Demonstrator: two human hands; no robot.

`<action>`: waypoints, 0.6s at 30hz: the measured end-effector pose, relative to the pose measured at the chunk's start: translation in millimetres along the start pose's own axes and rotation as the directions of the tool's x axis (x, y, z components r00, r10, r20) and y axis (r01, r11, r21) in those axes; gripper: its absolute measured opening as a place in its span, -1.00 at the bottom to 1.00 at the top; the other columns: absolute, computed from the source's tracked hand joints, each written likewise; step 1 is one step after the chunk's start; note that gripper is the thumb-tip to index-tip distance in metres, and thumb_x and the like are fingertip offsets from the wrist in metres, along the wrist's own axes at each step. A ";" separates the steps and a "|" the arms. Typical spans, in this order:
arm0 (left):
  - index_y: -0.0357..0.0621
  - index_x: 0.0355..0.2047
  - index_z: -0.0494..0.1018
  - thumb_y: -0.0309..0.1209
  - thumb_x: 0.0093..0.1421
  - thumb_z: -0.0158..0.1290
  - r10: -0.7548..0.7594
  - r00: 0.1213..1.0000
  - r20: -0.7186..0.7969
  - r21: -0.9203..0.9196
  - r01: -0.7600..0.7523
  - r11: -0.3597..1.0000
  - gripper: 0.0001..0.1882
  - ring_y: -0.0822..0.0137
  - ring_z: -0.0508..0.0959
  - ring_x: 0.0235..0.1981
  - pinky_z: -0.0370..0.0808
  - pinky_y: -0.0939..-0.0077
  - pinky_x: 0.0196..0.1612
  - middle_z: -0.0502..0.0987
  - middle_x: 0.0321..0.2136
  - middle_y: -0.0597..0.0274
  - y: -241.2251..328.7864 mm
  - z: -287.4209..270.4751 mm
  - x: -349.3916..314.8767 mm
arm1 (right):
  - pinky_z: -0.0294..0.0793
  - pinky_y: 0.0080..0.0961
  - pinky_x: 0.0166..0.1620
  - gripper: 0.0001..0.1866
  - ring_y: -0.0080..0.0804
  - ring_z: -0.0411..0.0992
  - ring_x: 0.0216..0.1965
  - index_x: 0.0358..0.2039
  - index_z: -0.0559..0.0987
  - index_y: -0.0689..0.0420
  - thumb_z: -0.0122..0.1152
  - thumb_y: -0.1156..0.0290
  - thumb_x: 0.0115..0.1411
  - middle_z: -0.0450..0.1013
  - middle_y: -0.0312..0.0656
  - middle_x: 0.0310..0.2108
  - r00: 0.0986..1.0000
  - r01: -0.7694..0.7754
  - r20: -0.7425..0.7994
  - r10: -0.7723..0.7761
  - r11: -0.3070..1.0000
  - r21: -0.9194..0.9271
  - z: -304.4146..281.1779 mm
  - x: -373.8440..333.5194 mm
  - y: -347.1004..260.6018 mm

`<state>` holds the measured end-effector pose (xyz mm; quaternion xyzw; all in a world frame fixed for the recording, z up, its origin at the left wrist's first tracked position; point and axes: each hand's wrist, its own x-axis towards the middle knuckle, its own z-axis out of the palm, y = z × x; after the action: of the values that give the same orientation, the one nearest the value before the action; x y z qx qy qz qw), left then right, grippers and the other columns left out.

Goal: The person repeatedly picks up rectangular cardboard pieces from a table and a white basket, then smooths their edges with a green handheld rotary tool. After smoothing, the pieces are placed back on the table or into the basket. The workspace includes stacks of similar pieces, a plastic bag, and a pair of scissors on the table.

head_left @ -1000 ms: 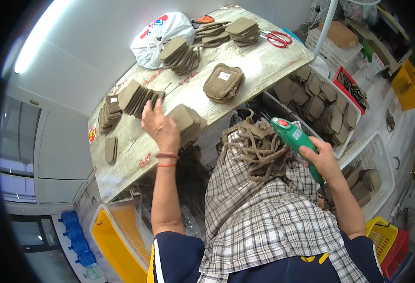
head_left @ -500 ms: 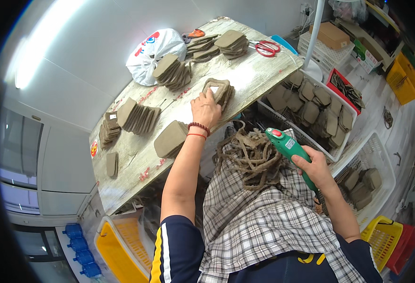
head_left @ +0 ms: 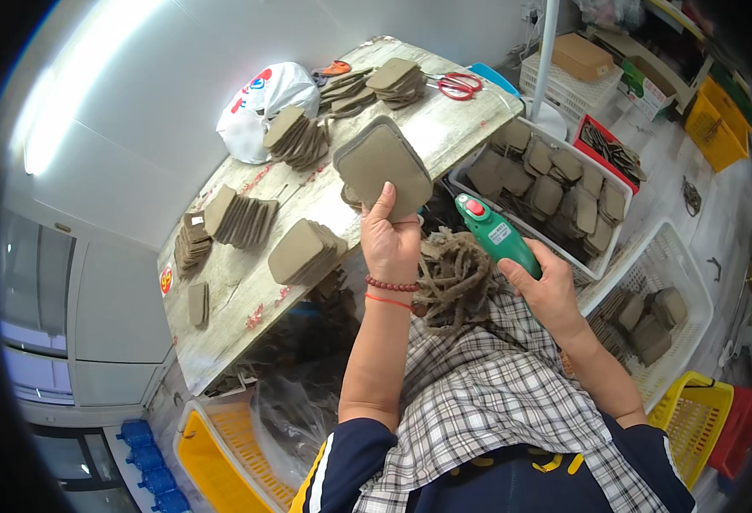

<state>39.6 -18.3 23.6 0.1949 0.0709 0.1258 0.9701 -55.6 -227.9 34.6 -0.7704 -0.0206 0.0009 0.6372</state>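
My left hand is closed on the lower edge of a flat olive-brown fabric pad with rounded corners, its thumb across the face. The pad is raised above the front of the table and partly hides a stack behind it. In my right hand is a green handheld power tool with a red button, its head pointing up and left toward the pad but apart from it. Below, a tangle of brown trimmed strips lies on the checked apron over my lap.
Several stacks of similar pads, such as one at the front, stand on the worn table. Red-handled scissors and a white plastic bag lie toward its back. White crates and a red tray sit at right.
My left hand has lifted a pad off the table stack and brought it nearer to me. My right hand and the green tool have shifted slightly left.
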 end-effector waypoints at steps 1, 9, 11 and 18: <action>-0.23 0.02 0.34 -0.64 0.19 0.05 -0.026 1.000 -0.009 -0.041 0.026 0.999 -0.62 0.25 0.49 -0.02 0.46 0.31 0.09 0.48 -0.05 0.20 -6.8 1.3 -3.7 | 0.37 -0.61 -0.39 -0.57 -0.64 0.33 -0.48 -0.14 0.52 0.28 0.31 0.18 0.16 0.44 -0.30 -0.53 1.000 0.008 -0.013 -0.009 1.000 -0.008 0.1 -2.3 -1.1; -0.19 0.00 0.36 -0.64 0.19 0.05 -0.122 0.992 -0.028 -0.114 0.118 0.986 -0.64 0.26 0.50 -0.04 0.47 0.29 0.09 0.48 -0.05 0.21 -33.7 0.2 -15.0 | 0.39 -0.62 -0.36 -0.55 -0.63 0.35 -0.46 -0.11 0.51 0.30 0.31 0.18 0.16 0.46 -0.28 -0.50 0.999 -0.001 -0.049 0.001 1.000 0.004 -5.1 -12.5 -6.8; -0.18 0.00 0.36 -0.64 0.19 0.05 -0.128 0.991 -0.022 -0.069 0.127 0.990 -0.65 0.27 0.51 -0.05 0.47 0.31 0.08 0.49 -0.06 0.21 -36.7 0.2 -20.2 | 0.39 -0.63 -0.35 -0.54 -0.63 0.36 -0.45 -0.10 0.51 0.30 0.31 0.18 0.15 0.47 -0.28 -0.49 0.998 -0.003 -0.058 0.003 1.000 -0.003 -6.7 -12.9 -7.6; -0.18 0.01 0.34 -0.64 0.20 0.03 -0.170 0.984 0.043 0.072 0.167 0.983 -0.65 0.29 0.51 -0.06 0.47 0.38 0.06 0.50 -0.07 0.22 -43.0 -5.4 -38.4 | 0.38 -0.62 -0.37 -0.53 -0.64 0.34 -0.46 -0.10 0.51 0.30 0.30 0.16 0.16 0.46 -0.29 -0.50 0.996 0.027 -0.088 -0.028 1.000 -0.006 -10.0 -10.2 -12.7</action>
<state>11.1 -65.1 5.1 0.2242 0.0678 0.0360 0.9715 -65.9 -235.7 48.7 -0.7709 -0.0031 -0.0418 0.6355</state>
